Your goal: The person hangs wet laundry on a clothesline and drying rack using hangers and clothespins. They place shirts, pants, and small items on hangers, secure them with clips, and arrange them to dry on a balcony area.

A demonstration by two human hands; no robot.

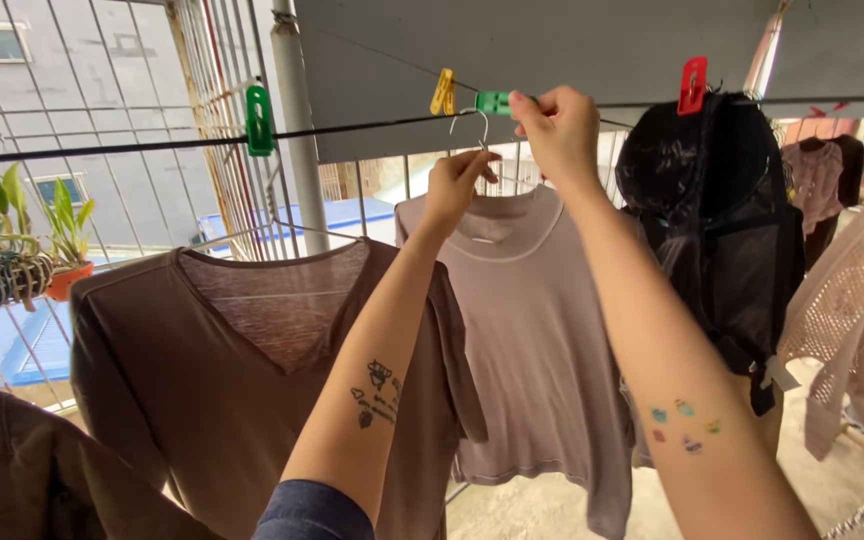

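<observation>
Fingers of my right hand (557,125) pinch the green peg (493,102) on the line (152,145); my left hand (455,185) pinches the hanger (472,125) of the mauve shirt (537,330) beneath.

A brown V-neck shirt (252,390) hangs at left, near a green peg (259,121) on the line. A yellow peg (443,92) sits farther right. A red peg (692,85) tops a black garment (717,220). Potted plants (12,240) stand far left.

Along the clothesline (152,143) hang four pegs: two green (259,120), one yellow (442,92), one red (692,84). Below it, two brownish shirts (242,380) and one black garment (712,220).
</observation>
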